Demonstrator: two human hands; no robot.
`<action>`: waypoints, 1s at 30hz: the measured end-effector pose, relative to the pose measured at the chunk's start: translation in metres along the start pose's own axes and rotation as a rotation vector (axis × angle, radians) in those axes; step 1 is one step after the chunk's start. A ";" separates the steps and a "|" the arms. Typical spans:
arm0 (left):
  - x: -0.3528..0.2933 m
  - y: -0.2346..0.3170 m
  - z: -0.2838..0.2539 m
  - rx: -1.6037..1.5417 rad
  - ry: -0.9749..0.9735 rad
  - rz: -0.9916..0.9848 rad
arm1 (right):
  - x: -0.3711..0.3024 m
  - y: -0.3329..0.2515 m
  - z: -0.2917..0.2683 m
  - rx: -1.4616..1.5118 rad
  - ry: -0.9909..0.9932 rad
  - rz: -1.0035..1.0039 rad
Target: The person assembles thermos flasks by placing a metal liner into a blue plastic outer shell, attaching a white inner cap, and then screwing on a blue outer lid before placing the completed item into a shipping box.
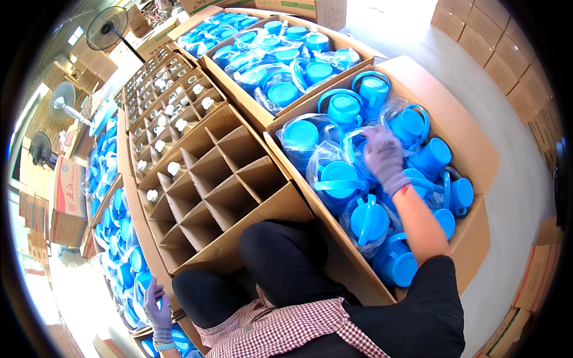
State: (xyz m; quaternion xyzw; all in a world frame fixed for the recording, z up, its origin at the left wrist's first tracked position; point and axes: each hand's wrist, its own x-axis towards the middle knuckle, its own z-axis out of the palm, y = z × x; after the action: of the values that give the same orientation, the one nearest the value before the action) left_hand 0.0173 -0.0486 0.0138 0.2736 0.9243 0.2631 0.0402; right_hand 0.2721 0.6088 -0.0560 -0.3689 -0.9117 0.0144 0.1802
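Observation:
A large open carton (334, 235) at right holds blue lidded plastic jugs (367, 221) with loop handles, some wrapped in clear plastic bags. My right hand (385, 158), in a grey glove, reaches into its middle, fingers curled around the handle of a bagged blue jug (353, 152); the fingertips are partly hidden. At lower left my gloved left hand (156, 310) is empty, its fingers stretched out and a little apart. It is beside the edge of another carton (134, 238) full of blue jugs. Between my hands stands a carton with cardboard dividers (209, 185), mostly vacant cells with a few white-topped pieces.
Beyond the divided carton is another one (164, 95) with several white-topped bottles. More blue jugs fill a carton (280, 56) at the back. Fans (107, 28) stand at far left. Stacked boxes (507, 59) line the right side. My knees (280, 250) are against the cartons.

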 end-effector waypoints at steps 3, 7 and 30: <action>0.023 0.024 0.012 -0.104 0.015 0.051 | -0.021 -0.016 0.022 0.239 -0.113 -0.263; 0.040 0.047 0.025 -0.119 -0.019 0.214 | -0.019 -0.025 0.032 0.276 -0.483 -0.296; -0.003 0.003 0.012 -0.207 0.093 0.104 | 0.010 0.039 0.052 0.247 -0.027 -0.049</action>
State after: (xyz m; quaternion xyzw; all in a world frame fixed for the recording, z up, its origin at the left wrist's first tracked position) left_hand 0.0239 -0.0426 0.0044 0.3029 0.8777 0.3712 0.0117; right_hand 0.2735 0.6494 -0.1073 -0.3211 -0.9142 0.1269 0.2122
